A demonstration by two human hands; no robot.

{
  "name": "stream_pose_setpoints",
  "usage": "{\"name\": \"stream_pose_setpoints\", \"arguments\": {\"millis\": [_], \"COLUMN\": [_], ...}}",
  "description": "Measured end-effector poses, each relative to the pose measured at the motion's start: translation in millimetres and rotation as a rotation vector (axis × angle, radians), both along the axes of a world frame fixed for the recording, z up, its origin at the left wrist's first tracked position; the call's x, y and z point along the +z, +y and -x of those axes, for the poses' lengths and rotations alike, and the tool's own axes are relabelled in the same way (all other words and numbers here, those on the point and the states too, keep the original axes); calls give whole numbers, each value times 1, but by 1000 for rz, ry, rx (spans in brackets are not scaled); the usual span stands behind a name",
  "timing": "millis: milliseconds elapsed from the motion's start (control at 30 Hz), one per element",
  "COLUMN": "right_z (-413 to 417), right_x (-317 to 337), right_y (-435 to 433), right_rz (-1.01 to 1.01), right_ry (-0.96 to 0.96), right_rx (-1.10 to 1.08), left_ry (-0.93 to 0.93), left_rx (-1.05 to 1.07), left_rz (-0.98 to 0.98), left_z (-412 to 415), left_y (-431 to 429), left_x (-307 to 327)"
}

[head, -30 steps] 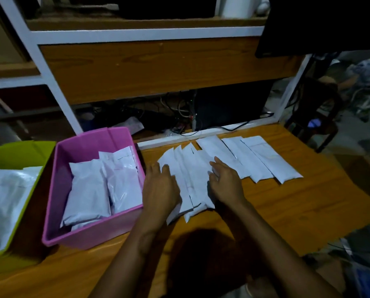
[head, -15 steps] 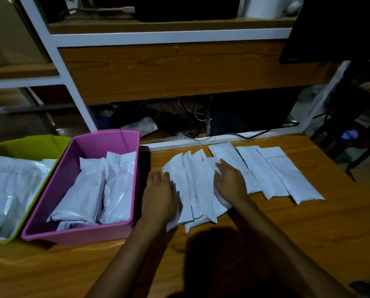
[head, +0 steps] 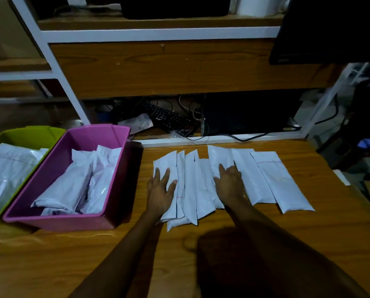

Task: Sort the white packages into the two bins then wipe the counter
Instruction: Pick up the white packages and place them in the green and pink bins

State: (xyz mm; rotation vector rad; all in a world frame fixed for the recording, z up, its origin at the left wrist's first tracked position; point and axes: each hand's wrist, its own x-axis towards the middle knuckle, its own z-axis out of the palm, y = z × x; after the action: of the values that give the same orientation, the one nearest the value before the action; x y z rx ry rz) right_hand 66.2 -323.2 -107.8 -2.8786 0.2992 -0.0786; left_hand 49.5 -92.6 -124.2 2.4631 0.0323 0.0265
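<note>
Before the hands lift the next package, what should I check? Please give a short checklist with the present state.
1. Grip taken: not ok; left hand and right hand lie flat on the packages.
2. Packages lie apart: not ok; those under the hands overlap.
3. Pink bin has room: ok.
4. Green bin has room: cannot tell; partly out of view.
5. Counter ready for wiping: not ok; packages lie on it.
</note>
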Motion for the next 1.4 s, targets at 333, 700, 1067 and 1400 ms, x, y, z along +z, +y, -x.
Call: {"name": "stream_pose_setpoints", "arguments": {"millis": [333,700,1067,1400], "right_z": [3,41,99,187], "right_x": [25,89,153,148], "right_y": [3,46,149,274], "right_rz": [-155,72,37,-189], "right_ry": [-77,-532,-1016,-1107], "right_rx": [-18,-233,-126,58], "left_ry": [-211,-492,-679,-710], "left_rx": [22,-175,-256,-118], "left_rz": [9,44,128,69], "left_z": [-4,-7,33,131], "left_y": [-4,23,99,195], "left_x": [27,107,169,158]}}
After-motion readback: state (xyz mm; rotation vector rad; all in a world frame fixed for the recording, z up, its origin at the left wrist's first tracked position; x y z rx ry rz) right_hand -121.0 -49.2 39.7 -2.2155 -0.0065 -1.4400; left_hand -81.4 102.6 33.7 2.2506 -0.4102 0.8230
